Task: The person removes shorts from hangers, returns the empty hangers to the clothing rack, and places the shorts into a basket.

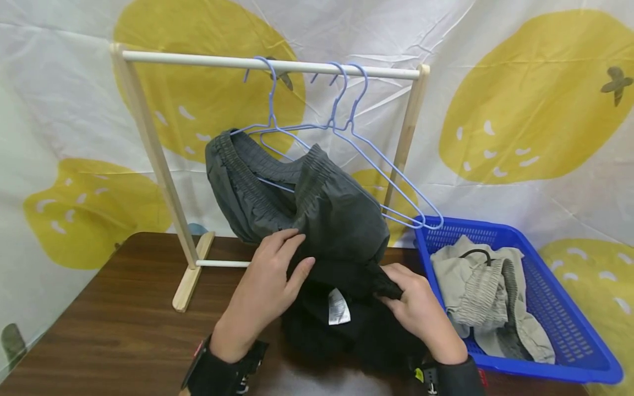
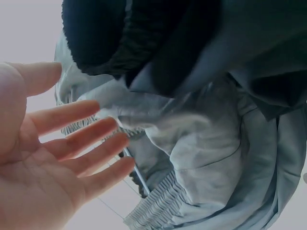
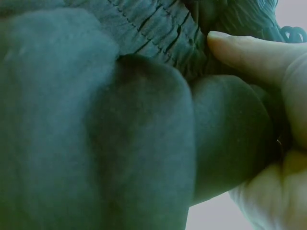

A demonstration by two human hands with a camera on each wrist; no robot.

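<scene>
from my remote seat, clock centred on the black garment [image 1: 346,341]: it hung bunched low over the table [image 1: 109,330], with the grey garment [image 1: 342,220] near 12, up on a blue hanger [image 1: 272,102]. white tag [image 1: 339,308] faced me; basket [image 1: 589,324] at 3.

for doing this well, i judged it needed both sides of the waistband held, pulled evenly so the gathers didn't twist, and kept off the grey cloth to avoid snags.

pose: right hand [image 1: 416,302] near 3, thumb and fingers pinching the garment's gathered edge, forearm angled from 4. left hand [image 1: 264,275] at 10, fingers straight and spread, gripping nothing, forearm from 8; couldn't tell if its tips touched cloth.
</scene>
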